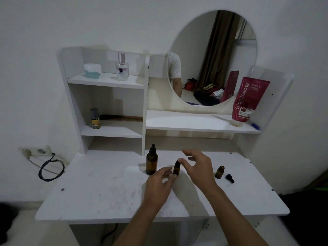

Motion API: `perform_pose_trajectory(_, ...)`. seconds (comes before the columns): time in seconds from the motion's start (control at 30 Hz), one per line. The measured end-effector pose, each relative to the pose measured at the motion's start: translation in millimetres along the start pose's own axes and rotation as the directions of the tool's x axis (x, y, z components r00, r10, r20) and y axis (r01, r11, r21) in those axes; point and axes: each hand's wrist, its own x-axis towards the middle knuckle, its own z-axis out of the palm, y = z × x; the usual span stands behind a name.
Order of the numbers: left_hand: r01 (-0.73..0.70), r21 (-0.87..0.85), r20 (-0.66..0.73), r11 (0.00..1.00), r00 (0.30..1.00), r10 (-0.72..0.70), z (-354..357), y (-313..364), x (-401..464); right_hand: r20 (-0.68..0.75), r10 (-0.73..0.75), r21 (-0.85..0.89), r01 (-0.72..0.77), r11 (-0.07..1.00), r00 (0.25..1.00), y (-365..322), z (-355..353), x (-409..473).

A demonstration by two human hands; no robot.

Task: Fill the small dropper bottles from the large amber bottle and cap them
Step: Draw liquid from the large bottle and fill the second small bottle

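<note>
The large amber bottle (151, 163) stands upright on the white table (99, 189) with its black dropper cap on. Just right of it stands a small capped dropper bottle (176, 168). My left hand (159, 183) is beside this small bottle, fingers apart, its fingertips at or near the bottle's base. My right hand (197, 167) hovers open just right of the small bottle's cap, thumb tip close to it. Farther right, a second small amber bottle (219, 172) stands uncapped, its black dropper cap (229, 178) lying on the table beside it.
Shelves rise behind the table, holding a perfume bottle (122, 67), a white jar (92, 70), a small spray can (94, 118) and a comb (122, 118). A red tube (246, 100) leans by the round mirror (213, 57). A power strip with cable (44, 157) lies at left.
</note>
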Motion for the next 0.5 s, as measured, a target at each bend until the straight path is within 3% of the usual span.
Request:
perform_pose_trajectory(0.13, -0.013, -0.091, -0.142, 0.996, 0.990, 0.000, -30, 3, -10, 0.009, -0.046, 0.000, 0.046, 0.999, 0.999, -24, 5, 8)
perform_pose_trajectory(0.3, 0.004, -0.031, -0.218, 1.000, 0.976, -0.011, -65, -10, -2, 0.086, -0.051, 0.070, 0.045, 0.997, 0.995, -48, 30, 6)
perform_pose_trajectory(0.4, 0.037, -0.021, -0.188, 0.999, 0.981, -0.040, -75, -22, 10, 0.129, -0.055, 0.107, 0.041, 0.993, 0.990, -59, 41, 10)
perform_pose_trajectory(0.5, 0.082, -0.012, -0.072, 0.997, 0.994, -0.083, -72, -24, 20, 0.199, -0.029, 0.133, 0.003, 0.991, 0.980, -68, 50, 18)
